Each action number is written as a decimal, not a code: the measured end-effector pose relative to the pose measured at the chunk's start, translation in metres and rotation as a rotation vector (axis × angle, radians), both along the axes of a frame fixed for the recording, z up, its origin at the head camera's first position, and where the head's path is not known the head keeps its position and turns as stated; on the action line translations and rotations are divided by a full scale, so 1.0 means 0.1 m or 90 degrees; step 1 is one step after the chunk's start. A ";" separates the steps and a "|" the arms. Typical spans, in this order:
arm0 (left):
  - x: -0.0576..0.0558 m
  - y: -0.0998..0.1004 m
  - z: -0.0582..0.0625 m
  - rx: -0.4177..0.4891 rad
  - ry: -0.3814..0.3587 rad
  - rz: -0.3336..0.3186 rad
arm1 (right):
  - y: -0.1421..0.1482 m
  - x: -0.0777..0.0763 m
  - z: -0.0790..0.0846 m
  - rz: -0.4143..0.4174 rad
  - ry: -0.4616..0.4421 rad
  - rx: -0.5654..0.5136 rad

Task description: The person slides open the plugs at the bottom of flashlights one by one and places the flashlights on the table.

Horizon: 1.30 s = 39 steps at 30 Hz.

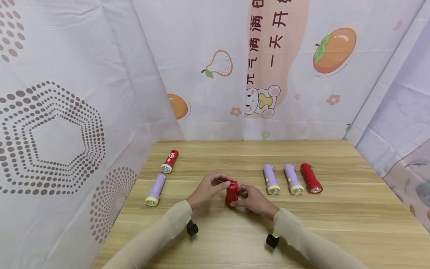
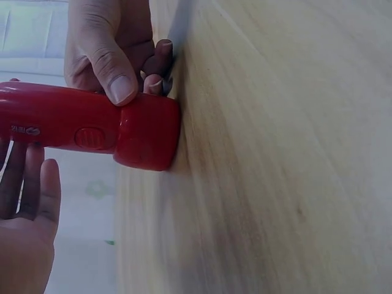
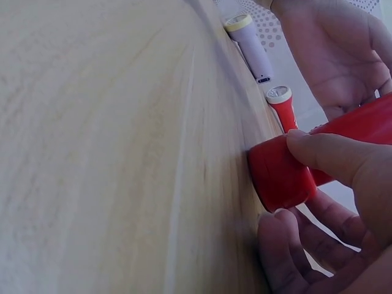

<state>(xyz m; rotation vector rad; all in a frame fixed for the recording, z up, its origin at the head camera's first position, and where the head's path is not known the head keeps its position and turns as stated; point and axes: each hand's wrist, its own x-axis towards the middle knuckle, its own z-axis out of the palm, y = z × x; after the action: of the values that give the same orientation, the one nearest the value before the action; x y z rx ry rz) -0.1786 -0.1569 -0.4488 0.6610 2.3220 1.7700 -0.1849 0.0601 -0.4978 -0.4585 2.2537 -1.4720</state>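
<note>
The red flashlight [image 1: 231, 195] stands head-down on the worktop [image 1: 215, 157], long axis vertical, between the fingers of the right hand [image 1: 254, 200], closed about its low head, and those of the left hand [image 1: 211, 188], curled around its upper end.

This looks like a small curtained-off booth, though which kind of building it stands in cannot be told. Creased white fabric printed with brown dotted hexagons [image 1: 117, 56] hangs to the left; a white fabric sheet with cartoon fruit and dark brown Chinese characters [image 1: 201, 30] hangs behind; pale grey marble-patterned fabric [image 1: 393, 112] closes the right. Between them stands a rectangular, light wood-grain counter [image 1: 356, 220].
</note>
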 end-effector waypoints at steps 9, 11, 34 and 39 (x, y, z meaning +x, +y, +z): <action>0.06 0.00 0.18 -0.006 -0.015 -0.019 | 0.00 0.00 -0.01 -0.006 -0.001 0.003; 0.05 -0.01 0.17 -0.006 -0.020 -0.024 | 0.00 0.01 -0.02 -0.007 -0.003 0.002; -0.13 -0.05 -0.06 -0.063 -0.027 -0.016 | -0.01 0.03 0.00 -0.009 -0.012 -0.014; -0.12 -0.05 -0.05 -0.063 -0.031 -0.020 | -0.01 0.02 -0.01 -0.008 -0.017 -0.019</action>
<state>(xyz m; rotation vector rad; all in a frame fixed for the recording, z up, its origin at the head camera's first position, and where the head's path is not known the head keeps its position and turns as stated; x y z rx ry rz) -0.1911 -0.1615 -0.4537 0.6276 2.3359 1.6276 -0.1830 0.0588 -0.4992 -0.4328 2.2211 -1.5102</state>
